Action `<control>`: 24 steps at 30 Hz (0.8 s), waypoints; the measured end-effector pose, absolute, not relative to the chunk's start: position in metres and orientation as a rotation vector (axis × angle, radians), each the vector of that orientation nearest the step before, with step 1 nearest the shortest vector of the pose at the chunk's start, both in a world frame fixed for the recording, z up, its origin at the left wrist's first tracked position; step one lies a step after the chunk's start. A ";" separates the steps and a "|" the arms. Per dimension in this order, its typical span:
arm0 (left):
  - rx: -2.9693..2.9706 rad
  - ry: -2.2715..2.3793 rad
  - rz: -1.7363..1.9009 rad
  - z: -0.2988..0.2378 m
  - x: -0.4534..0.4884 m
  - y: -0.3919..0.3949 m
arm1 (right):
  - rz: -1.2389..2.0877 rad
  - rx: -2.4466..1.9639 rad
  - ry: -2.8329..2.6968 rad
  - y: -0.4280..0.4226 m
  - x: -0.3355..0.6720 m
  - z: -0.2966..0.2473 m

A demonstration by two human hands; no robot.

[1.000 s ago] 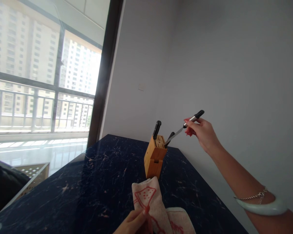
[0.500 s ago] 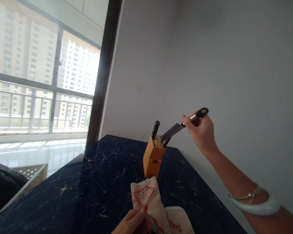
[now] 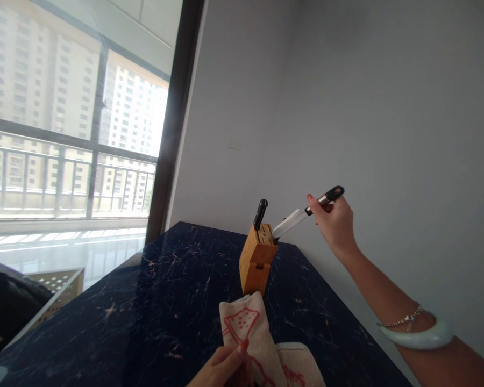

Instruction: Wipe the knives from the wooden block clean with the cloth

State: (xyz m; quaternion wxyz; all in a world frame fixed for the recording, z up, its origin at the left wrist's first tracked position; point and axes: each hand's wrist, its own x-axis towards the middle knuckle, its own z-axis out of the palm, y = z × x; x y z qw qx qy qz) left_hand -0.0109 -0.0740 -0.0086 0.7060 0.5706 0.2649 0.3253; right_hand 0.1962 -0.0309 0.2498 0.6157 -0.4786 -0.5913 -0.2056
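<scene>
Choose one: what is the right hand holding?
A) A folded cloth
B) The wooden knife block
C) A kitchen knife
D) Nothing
C. The right hand pinches the black grip of a kitchen knife, whose blade points down towards the top of the wooden knife block.

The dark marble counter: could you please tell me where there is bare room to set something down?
Bare marble lies left of the wooden knife block and the cloth, and more lies right of them. It is crowded where block and cloth nearly meet.
</scene>
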 end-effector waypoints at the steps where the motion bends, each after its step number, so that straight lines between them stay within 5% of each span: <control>1: 1.277 0.591 0.717 -0.008 -0.011 -0.074 | -0.473 -1.100 -1.357 -0.031 0.197 0.250; 24: 1.367 0.619 0.664 -0.004 -0.012 -0.076 | -0.403 -1.114 -1.346 -0.032 0.199 0.251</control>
